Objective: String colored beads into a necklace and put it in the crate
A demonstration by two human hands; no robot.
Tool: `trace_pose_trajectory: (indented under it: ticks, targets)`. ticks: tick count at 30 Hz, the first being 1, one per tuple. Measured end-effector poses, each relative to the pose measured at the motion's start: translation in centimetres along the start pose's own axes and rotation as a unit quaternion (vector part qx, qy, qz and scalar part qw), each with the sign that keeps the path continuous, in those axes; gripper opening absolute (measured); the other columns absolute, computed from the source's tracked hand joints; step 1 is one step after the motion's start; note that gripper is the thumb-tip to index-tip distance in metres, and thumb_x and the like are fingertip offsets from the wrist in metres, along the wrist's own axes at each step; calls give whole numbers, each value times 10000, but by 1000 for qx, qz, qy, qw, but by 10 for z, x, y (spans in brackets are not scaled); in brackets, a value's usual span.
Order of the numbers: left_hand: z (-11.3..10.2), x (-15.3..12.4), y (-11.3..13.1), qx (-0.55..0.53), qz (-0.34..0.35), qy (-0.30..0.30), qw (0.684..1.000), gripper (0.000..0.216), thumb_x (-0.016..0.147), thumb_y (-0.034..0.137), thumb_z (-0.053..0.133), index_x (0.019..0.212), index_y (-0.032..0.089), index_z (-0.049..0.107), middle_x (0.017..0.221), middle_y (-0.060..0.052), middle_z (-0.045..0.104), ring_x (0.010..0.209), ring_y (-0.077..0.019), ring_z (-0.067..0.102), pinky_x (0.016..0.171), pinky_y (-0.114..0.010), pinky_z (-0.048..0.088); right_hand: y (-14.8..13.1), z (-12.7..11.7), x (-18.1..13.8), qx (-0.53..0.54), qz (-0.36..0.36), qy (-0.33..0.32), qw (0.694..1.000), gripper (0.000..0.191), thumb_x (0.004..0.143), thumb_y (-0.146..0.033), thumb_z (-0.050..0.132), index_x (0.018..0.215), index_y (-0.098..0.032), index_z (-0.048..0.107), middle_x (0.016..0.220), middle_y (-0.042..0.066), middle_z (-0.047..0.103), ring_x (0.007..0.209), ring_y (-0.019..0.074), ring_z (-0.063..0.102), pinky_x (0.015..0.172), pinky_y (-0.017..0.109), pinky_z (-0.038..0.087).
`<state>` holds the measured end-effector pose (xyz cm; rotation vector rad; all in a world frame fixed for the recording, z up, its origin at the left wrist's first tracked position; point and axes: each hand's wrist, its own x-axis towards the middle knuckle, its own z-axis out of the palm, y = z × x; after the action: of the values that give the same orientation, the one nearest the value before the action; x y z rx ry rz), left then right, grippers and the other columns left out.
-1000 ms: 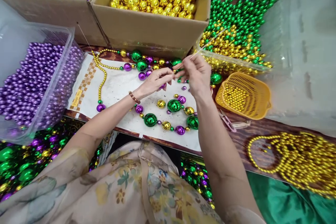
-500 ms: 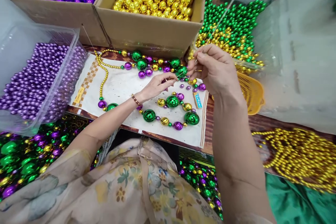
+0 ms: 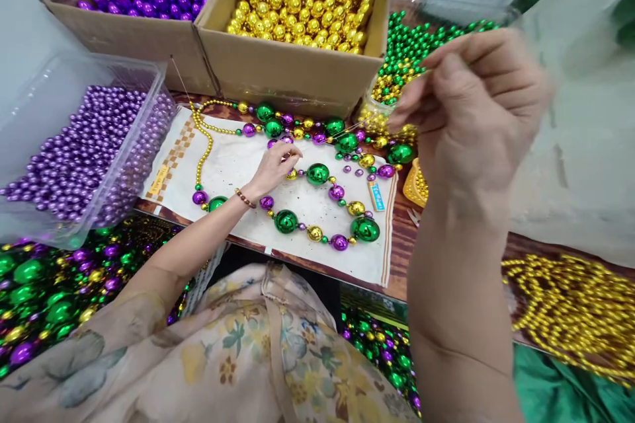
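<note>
Right hand (image 3: 483, 102) farther from left hand (image 3: 274, 167); both pinch thin thread (image 3: 354, 126) near round beads (image 3: 317, 174).

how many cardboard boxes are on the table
2 in view: a box of purple beads at the back left, and a box of gold beads just to its right. Others may be hidden behind them.

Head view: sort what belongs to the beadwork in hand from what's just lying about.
Belongs to the beadwork:
thread running toward the right hand
green, gold and purple bead strand
checker-bordered white cloth beneath it

Apparently just lying about:
blue-labelled packet
green fabric
</note>
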<state>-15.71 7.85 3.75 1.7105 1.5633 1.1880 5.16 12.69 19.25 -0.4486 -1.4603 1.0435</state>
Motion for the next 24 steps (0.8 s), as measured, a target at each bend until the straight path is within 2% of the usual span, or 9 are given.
trace_pose_trajectory:
  ticks: [4,7,11,17,21,24]
  targets:
    - [-13,-4,-15,-80,-94,13,992,109,828,207,562,846,162,659,835,-33,657,732,-146,560,694,-276,443,5,2,-5,21,-26,26,999,45,917,-275,723,879,-276,747,674,-59,670,501,73,635,427,178,474]
    - [-19,-4,-28,-97,-143,23,985,90,787,213,578,809,153,642,795,-27,658,695,-134,549,665,-261,427,12,2,-10,33,-6,43,999,35,868,-291,775,858,-260,760,656,-55,689,464,69,608,388,173,451]
    - [-28,-3,-40,-14,-178,27,984,103,775,225,574,778,155,649,809,-43,686,754,-156,582,710,-272,441,22,0,-19,35,-12,91,995,46,868,-236,746,847,-270,768,640,-48,698,463,75,604,385,172,431]
    - [-44,-2,-46,135,-218,-24,966,122,772,211,572,775,179,690,860,-63,728,816,-201,626,759,-317,451,31,-5,-30,45,-7,141,989,13,823,-245,770,836,-249,770,637,-16,701,445,99,606,367,183,458]
    - [-50,2,-50,174,-242,-58,953,136,796,241,575,777,185,698,854,-70,733,813,-205,628,759,-328,458,43,-10,-40,19,54,119,991,48,857,-266,734,878,-224,744,647,-11,688,462,95,606,396,184,467]
    - [-56,1,-47,174,-235,-73,954,153,805,245,563,766,169,689,817,-83,730,752,-200,626,723,-329,476,54,-13,-53,-1,114,82,990,110,898,-296,686,990,-238,702,715,-27,685,542,88,634,470,179,503]
